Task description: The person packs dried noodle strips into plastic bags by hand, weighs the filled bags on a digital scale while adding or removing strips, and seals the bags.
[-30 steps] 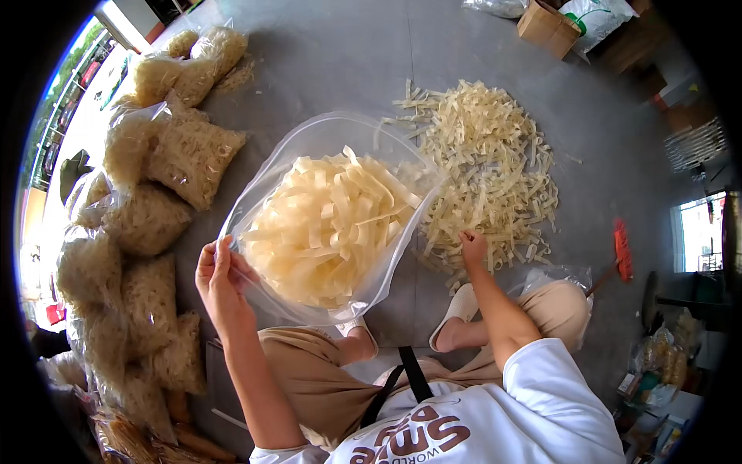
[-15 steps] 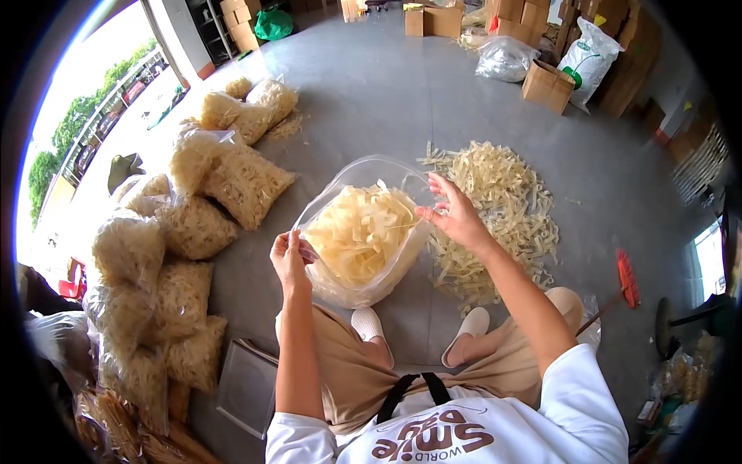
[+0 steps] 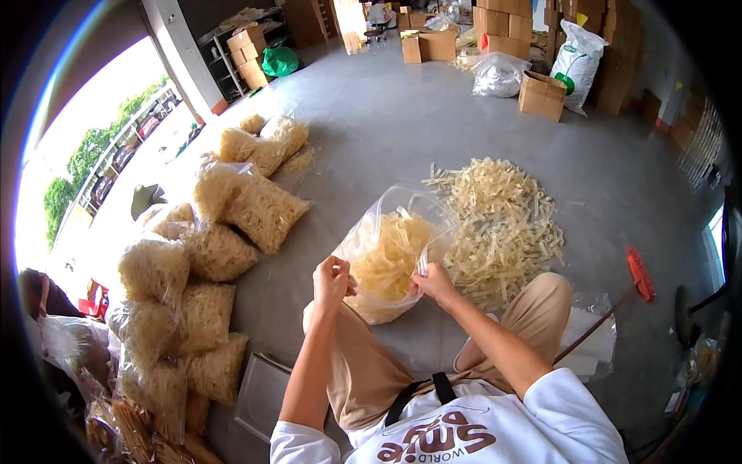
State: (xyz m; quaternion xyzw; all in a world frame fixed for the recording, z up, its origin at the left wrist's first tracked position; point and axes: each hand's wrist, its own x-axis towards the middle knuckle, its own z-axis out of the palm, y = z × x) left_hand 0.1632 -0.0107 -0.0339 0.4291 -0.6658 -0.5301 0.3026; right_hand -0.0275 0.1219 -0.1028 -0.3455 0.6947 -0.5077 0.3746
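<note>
Plastic bag (image 3: 359,240), clear and unprinted as far as I can see, sits open-mouthed in front of my left knee, with pale yellow strips inside. Around it spreads the smooth grey floor (image 3: 371,131). To my left runs a row of filled bags (image 3: 255,209), bulging, pillow-shaped, their film wrinkled and shiny. Just beside my bag, to its right, lies a loose pile (image 3: 502,232) of flat, ribbon-like, curling strips. My white cotton-looking shirt (image 3: 533,429) carries brown lettering, where I read "Smile" and "WORLD". Farther off, a white sack (image 3: 589,54) bears a green mark too small to read. My right hand (image 3: 434,283) pinches gathered film at the rim. My left hand (image 3: 332,280) has curled fingers at the opposite edge; I cannot tell whether they grip the film.
</note>
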